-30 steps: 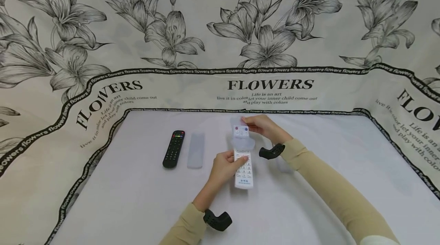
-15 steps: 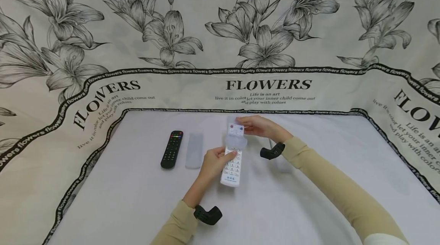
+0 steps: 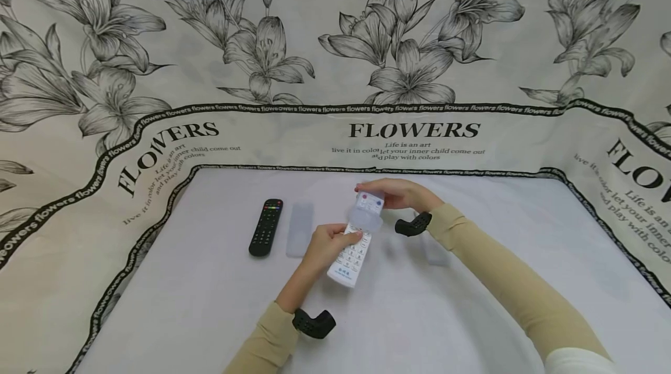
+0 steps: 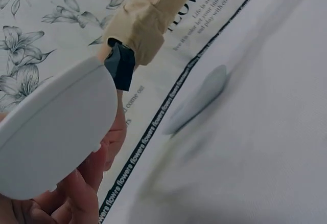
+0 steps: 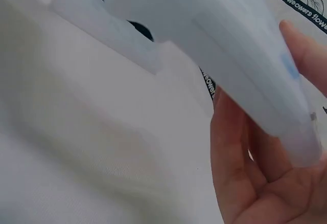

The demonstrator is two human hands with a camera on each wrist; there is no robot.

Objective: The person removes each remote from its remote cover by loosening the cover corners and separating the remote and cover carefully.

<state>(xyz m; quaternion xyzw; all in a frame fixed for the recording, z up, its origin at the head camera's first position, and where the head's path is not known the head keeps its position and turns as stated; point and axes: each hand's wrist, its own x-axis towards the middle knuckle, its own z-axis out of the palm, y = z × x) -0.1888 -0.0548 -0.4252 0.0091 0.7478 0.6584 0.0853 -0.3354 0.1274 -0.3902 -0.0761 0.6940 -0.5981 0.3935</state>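
Observation:
In the head view my left hand (image 3: 326, 246) grips a white remote control (image 3: 350, 260) by its middle, thumb on the keys. A translucent soft sleeve (image 3: 366, 220) covers the remote's upper end, its edge flared around the body below the top buttons. My right hand (image 3: 399, 193) holds the covered top end. The right wrist view shows the sleeve (image 5: 245, 55) close up, with the right thumb on one side and curled fingers on the other. In the left wrist view the remote's smooth white end (image 4: 66, 127) hides much of the left hand.
On the white table (image 3: 209, 316) a black remote (image 3: 265, 227) lies at the left, next to a flat translucent sleeve (image 3: 300, 229). Another flat sleeve (image 3: 434, 251) lies under the right wrist. A flower-print cloth (image 3: 409, 138) rises behind the table's far edge.
The remote's lower end has swung left, so it now slants. My left hand has moved left with it. My right fingers now reach over the remote's top, where the sleeve's end stuck out before.

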